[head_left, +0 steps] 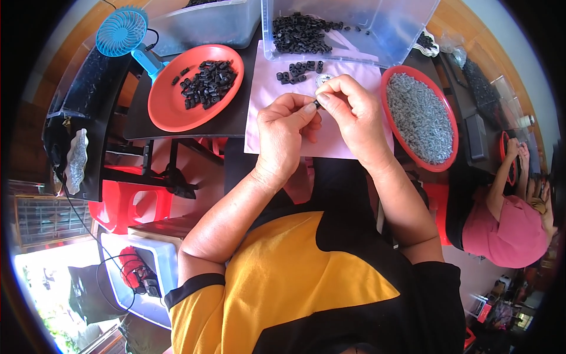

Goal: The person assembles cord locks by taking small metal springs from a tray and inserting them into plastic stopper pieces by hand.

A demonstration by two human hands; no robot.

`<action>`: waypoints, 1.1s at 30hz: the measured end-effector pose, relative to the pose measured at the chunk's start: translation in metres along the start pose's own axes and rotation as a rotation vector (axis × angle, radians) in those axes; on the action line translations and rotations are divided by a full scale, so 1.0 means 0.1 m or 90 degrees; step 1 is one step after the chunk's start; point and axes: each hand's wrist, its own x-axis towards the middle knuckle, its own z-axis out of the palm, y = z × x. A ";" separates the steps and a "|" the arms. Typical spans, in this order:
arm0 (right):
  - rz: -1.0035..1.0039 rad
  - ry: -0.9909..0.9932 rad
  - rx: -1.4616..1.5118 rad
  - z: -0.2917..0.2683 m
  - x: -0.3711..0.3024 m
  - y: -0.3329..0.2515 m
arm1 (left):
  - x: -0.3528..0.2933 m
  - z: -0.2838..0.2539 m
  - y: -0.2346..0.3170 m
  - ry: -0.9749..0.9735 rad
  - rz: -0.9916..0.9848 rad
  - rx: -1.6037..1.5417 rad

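Over a pink cloth [263, 82] my two hands meet. My left hand [284, 127] pinches a small black part [317, 104], mostly hidden by the fingers. My right hand [354, 115] is closed at the same part, thumb against forefinger; whether it also holds something tiny cannot be made out. Just beyond the hands, several small black cylindrical pieces [299, 72] lie on the cloth, beside a round white disc [322, 80]. An orange-red plate [162, 112] of black pieces is on the left. To the right stands a red tray [453, 141] heaped with small silvery parts [421, 118].
A clear plastic bin [377, 35] holding many black pieces stands at the back of the cloth. A second clear bin [200, 26] and a blue fan [122, 31] are at the far left. Another person in a pink top [507, 227] sits at the right.
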 end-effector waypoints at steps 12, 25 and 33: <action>0.201 -0.023 0.286 -0.05 0.09 -0.04 | -0.01 -0.02 0.07 -0.034 -0.045 0.034; 0.207 -0.036 0.308 -0.08 0.12 -0.03 | 0.01 -0.04 0.10 -0.058 -0.065 0.008; 0.157 -0.013 0.279 -0.05 0.12 -0.04 | 0.02 -0.04 0.09 -0.054 -0.071 0.005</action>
